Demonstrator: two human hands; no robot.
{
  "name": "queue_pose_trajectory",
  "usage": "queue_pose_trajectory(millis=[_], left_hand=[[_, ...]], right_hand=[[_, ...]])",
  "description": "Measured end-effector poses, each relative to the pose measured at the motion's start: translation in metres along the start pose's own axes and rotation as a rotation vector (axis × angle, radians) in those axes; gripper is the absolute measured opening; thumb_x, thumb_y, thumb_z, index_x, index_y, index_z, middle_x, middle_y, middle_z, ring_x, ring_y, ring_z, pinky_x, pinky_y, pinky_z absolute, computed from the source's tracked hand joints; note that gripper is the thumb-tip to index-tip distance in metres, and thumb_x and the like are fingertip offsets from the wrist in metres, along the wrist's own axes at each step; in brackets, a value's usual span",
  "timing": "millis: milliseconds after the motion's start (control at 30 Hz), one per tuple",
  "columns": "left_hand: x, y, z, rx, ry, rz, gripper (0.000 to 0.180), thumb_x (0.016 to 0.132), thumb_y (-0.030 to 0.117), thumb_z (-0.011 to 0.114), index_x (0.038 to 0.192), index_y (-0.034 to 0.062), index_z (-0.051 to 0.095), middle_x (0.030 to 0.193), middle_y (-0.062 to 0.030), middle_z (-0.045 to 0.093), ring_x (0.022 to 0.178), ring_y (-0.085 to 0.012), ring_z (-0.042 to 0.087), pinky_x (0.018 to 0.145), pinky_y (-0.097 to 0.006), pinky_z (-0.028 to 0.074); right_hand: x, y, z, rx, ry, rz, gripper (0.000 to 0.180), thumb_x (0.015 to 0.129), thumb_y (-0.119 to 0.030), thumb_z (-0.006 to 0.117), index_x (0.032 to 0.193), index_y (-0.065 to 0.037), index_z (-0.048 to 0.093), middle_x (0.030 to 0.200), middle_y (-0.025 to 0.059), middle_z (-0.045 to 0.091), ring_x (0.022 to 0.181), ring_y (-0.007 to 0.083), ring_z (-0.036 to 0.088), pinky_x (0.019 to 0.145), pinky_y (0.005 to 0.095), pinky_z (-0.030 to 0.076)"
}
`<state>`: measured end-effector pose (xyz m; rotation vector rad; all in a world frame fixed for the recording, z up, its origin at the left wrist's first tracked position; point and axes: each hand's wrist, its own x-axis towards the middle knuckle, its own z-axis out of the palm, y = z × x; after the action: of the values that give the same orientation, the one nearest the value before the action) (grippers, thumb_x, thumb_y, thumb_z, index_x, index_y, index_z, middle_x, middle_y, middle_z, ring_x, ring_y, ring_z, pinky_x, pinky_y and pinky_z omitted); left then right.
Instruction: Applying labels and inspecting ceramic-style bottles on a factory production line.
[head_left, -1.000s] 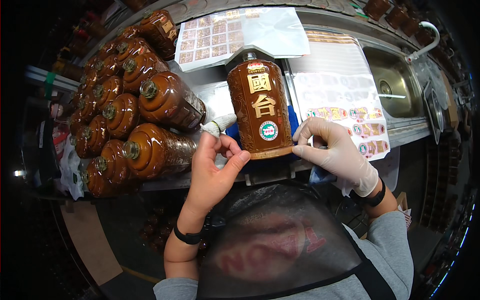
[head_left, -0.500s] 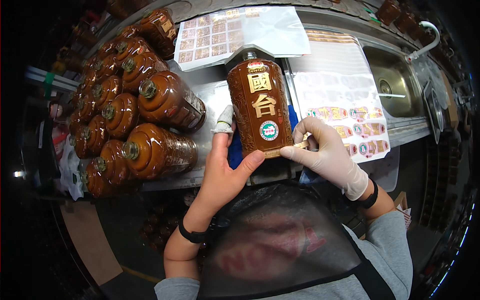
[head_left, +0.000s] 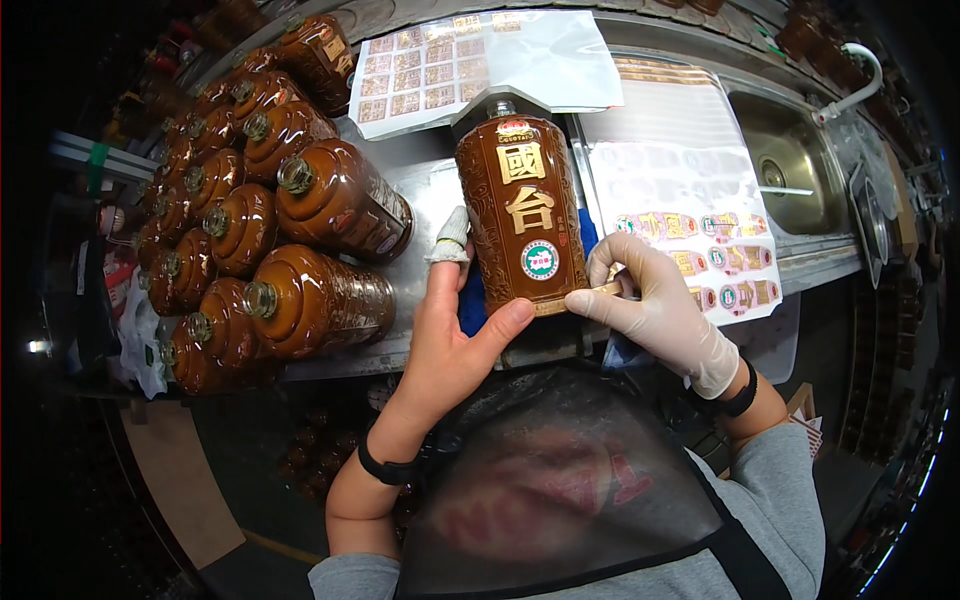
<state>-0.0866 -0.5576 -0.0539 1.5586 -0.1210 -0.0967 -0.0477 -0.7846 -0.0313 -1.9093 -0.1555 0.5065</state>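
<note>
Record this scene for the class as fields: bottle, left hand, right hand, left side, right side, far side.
Bottle: brown, gold characters, round green-white label, neck pointing away
Left hand: ungloved, white cover on one finger; thumb at bottle's base
Right hand: gloved, pinching what looks like a thin tan strip at the base
Left side: clustered brown bottles
Right side: sheet of labels, then a sink
Far side: another printed sheet
</note>
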Motion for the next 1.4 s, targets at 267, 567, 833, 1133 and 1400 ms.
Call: queue_pose_trajectory(millis=[267, 567, 833, 1133, 1400], left_hand=[[-0.0009, -0.0009, 0.0001, -0.013, -0.009, 0.01, 0.088, 0.09, 0.02, 0.073, 0.154, -0.0073, 0.02, 0.157, -0.0202, 0.032, 0.148, -0.0289, 0.027, 0.121, -0.041, 0.019], [0.0001, -0.0012, -0.0003, -0.003, -0.007, -0.001, 0.092, 0.089, 0.021, 0.074, 0.155, -0.0074, 0.016, 0.157, -0.0206, 0.031, 0.148, -0.0287, 0.028, 0.121, -0.041, 0.019], [-0.0006, -0.0034, 0.0004, 0.011, 0.0, 0.075, 0.089, 0.091, 0.017, 0.074, 0.154, -0.0081, 0.017, 0.151, -0.0204, 0.04, 0.14, -0.0258, 0.039, 0.117, -0.039, 0.029], [-0.001, -0.0038, 0.0011, -0.002, 0.0, 0.064, 0.09, 0.09, 0.016, 0.073, 0.155, -0.0081, 0.016, 0.151, -0.0206, 0.039, 0.14, -0.0256, 0.04, 0.117, -0.039, 0.029], [-0.0045, -0.0082, -0.0029, 0.055, -0.009, 0.017, 0.089, 0.09, 0.019, 0.073, 0.155, -0.007, 0.017, 0.157, -0.0196, 0.031, 0.148, -0.0285, 0.029, 0.121, -0.04, 0.02]], right_hand=[[-0.0002, 0.0026, 0.0016, 0.026, 0.002, 0.0, 0.038, 0.08, -0.032, 0.084, 0.084, -0.005, 0.057, 0.08, 0.0005, 0.051, 0.069, 0.0077, 0.047, 0.061, 0.0254, 0.041], [0.0012, 0.0014, 0.0032, 0.011, -0.008, 0.005, 0.042, 0.079, -0.033, 0.086, 0.083, -0.005, 0.055, 0.081, 0.0008, 0.05, 0.072, 0.008, 0.047, 0.063, 0.0254, 0.043], [0.001, 0.0039, 0.0035, 0.035, -0.003, 0.0, 0.042, 0.079, -0.034, 0.086, 0.084, -0.006, 0.055, 0.081, 0.0011, 0.051, 0.071, 0.0081, 0.048, 0.063, 0.0256, 0.043], [0.0008, 0.0032, 0.0036, 0.02, -0.012, 0.009, 0.041, 0.08, -0.033, 0.085, 0.083, -0.006, 0.054, 0.081, 0.001, 0.05, 0.071, 0.0079, 0.048, 0.063, 0.0252, 0.043], [0.0022, 0.0053, 0.0052, 0.058, -0.032, -0.007, 0.039, 0.081, -0.028, 0.083, 0.081, -0.006, 0.052, 0.083, 0.0005, 0.047, 0.072, 0.0069, 0.045, 0.063, 0.0247, 0.041]])
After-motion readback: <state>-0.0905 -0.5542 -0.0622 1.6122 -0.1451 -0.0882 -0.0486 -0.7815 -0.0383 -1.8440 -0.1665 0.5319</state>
